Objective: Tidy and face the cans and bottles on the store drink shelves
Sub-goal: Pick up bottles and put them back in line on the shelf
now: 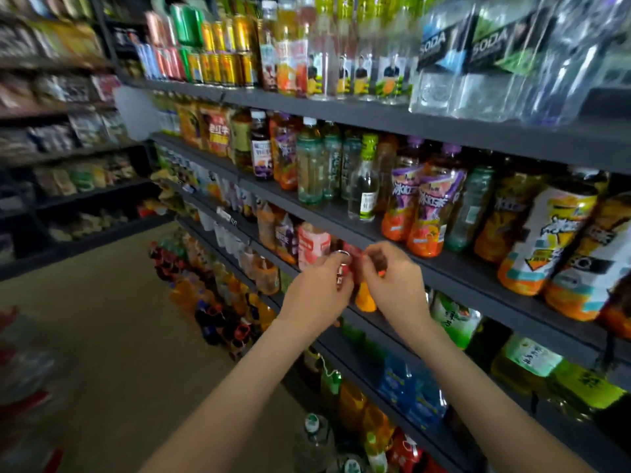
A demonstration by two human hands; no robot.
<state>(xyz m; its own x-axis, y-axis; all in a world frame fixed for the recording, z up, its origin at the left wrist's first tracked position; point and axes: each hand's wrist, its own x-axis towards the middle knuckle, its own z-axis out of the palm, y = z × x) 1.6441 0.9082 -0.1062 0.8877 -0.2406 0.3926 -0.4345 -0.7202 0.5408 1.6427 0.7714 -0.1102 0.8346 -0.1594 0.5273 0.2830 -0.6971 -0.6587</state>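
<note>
Store aisle, dark drink shelves right. Red can at front of middle shelf; left hand, right hand, fingers clamped on it. Step, judged: facing. Next: turn label outward, align with row.

Two hands were present: left hand, right hand. One red can was held between them. Two SODA-labelled bottles and four portrait-labelled bottles stood on the upper shelf.
</note>
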